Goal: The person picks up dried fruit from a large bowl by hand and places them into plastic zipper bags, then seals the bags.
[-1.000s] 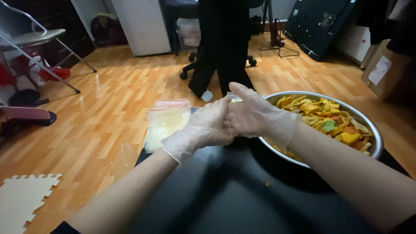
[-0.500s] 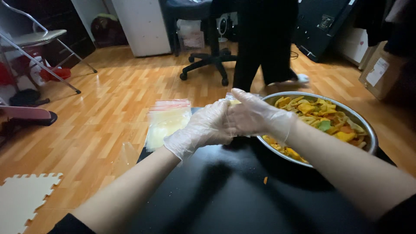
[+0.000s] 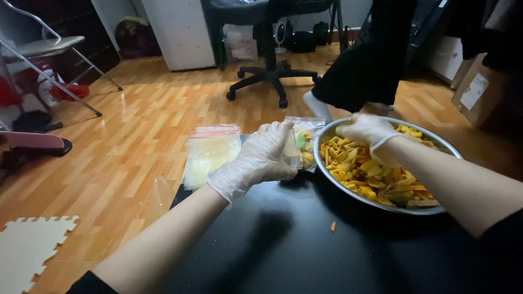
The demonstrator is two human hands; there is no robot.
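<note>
A wood floor (image 3: 136, 125) fills the upper and left of the frame, and a black tabletop (image 3: 305, 245) takes the lower middle and right. At upper right a person in dark trousers (image 3: 376, 60) stands just behind the tabletop, with an office chair (image 3: 267, 76) at upper centre and a folding chair (image 3: 43, 54) at upper left. A white foam mat (image 3: 30, 250) lies at lower left. On the tabletop at centre right sits a metal bowl (image 3: 338, 182), filled with yellow and orange fruit strips (image 3: 376, 174). Left of it, at the tabletop's far edge, lies a stack of clear bags (image 3: 210, 155) with red zip lines. The left hand (image 3: 261, 160), in a thin clear glove, is at centre frame; its grip is closed around a small clear bag (image 3: 304, 142) that already has some strips inside, held upright just beside the bowl's left rim. The right hand (image 3: 368, 130), also gloved, is over the bowl's upper left part with fingers curled down onto the strips; whether its grip is clenched on any I cannot tell. One small orange scrap (image 3: 333, 226) lies on the tabletop below the bowl.
</note>
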